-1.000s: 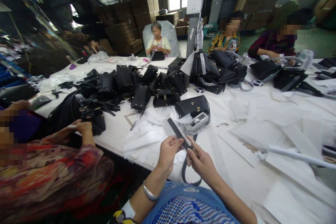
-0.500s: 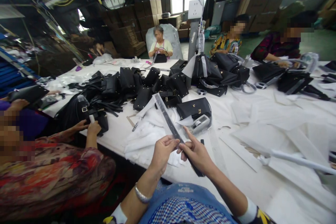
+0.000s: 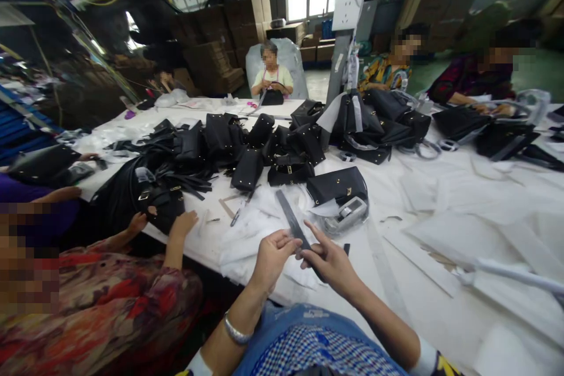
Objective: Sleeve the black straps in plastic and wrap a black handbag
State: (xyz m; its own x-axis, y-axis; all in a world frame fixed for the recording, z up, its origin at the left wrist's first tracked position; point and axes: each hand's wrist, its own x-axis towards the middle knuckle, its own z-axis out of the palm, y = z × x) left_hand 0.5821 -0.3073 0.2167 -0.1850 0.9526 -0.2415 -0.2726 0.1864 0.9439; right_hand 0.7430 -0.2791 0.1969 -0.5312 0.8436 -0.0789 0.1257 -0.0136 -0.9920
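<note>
White table (image 3: 416, 308), and it's loaded. Taking the hands as the clock's centre, there's a big pile of black bags (image 3: 220, 138) from about 10 to 12. One bag (image 3: 337, 185) lies apart from most of them at 1, its flap facing up, with a plastic-wrapped grey thing (image 3: 352, 211) against its near edge. Loose white sheets (image 3: 247, 241) sit at about 10, closer in.

The black strap (image 3: 287, 211) is right at the centre, held over the table, far end pointing to 11. I'd call it partway: the strap's up and being handled, not set down, so that piece isn't finished. Can't tell if there's film on it.

As for hands, the left (image 3: 275, 255) has thumb and fingertips pinched on the strap, no gap. The right (image 3: 328, 258) pinches it just beside, lower down, index finger sticking out free.
</note>
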